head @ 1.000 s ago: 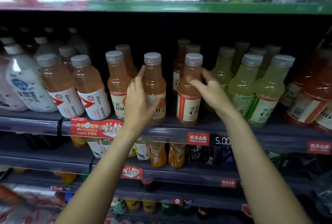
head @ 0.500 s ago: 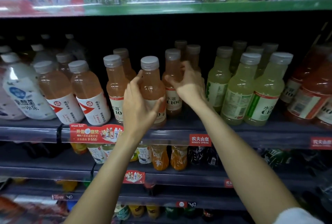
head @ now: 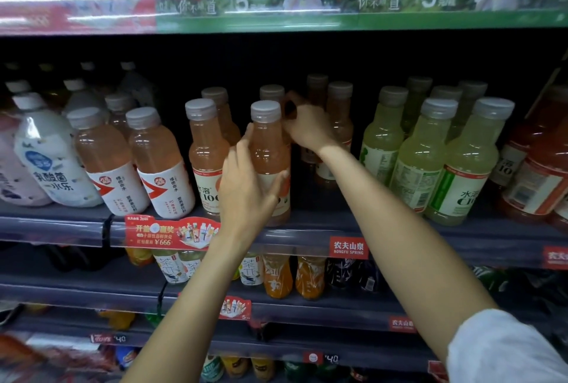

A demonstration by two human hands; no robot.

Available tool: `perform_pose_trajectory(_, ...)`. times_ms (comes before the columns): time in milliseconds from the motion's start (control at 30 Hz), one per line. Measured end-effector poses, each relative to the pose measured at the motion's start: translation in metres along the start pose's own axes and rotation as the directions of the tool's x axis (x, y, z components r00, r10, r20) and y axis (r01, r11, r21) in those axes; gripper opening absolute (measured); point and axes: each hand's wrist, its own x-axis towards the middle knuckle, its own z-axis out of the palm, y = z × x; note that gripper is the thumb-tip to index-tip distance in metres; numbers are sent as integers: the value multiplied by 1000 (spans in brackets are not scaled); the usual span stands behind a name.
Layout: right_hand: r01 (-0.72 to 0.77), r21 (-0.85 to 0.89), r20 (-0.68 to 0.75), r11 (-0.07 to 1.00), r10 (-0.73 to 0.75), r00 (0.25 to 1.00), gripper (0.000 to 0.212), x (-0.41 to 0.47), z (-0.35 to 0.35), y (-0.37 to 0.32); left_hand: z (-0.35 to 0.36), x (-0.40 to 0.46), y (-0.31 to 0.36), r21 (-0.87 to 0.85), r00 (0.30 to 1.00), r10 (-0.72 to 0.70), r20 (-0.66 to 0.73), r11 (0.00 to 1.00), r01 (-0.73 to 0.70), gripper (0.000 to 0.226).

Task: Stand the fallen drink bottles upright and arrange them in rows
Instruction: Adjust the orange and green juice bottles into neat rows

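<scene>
Shop shelf (head: pixel 307 230), dark and crowded: the left hand (head: pixel 246 189) clasps the front peach bottle (head: pixel 269 149) at the edge, while the right hand (head: pixel 307 127) curls round a bottle (head: pixel 272 95) behind. A careless elbow could topple the tight green bottles (head: pixel 418 158) alongside.

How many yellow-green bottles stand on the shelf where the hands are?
6 yellow-green bottles: three in the front row, three behind them. More may be hidden further back.
</scene>
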Motion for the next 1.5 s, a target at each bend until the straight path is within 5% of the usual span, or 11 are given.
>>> perform_pose_trajectory(267, -20, 147, 33, 989, 16, 999, 48, 0, 3, 1, 2, -4, 4, -19, 1000, 4, -27, 1000, -5, 84)
perform_pose_trajectory(467, 28, 117, -19, 993, -26, 999, 32, -9, 2, 4, 2, -5, 3, -37, 1000, 3, -28, 999, -4, 85)
perform_pose_trajectory(733, -21, 517, 64, 856, -14, 998, 42, -27, 34, 40, 4, -6, 1, -44, 999, 15, -40, 999, -16, 81)
perform_pose_trajectory(867, -1, 579, 3, 815, -2, 1000, 43, -33, 44, 43, 4, -6, -1, -47, 1000, 10, -28, 999, -12, 82)
perform_pose_trajectory(1300, 12, 451, -44, 892, 9, 999, 50, -40, 41, 44, 5, -6, -3, -40, 1000, 12, -25, 999, -13, 81)
perform_pose_trajectory(1367, 104, 315, -262, 943, -19, 965, 45, -56, 34, 52, 5, -7, -3, -42, 999, 14, -30, 999, -15, 81)
perform_pose_trajectory(1433, 128, 35, -545, 991, -89, 834, 36, -71, 29, 63, 6, -7, -4, -48, 999, 22, -38, 999, -23, 81)
perform_pose_trajectory(1500, 52, -165, -635, 985, -146, 759, 39, -75, 25, 69, 7, -8, -6, -47, 998, 51, -48, 998, -53, 79)
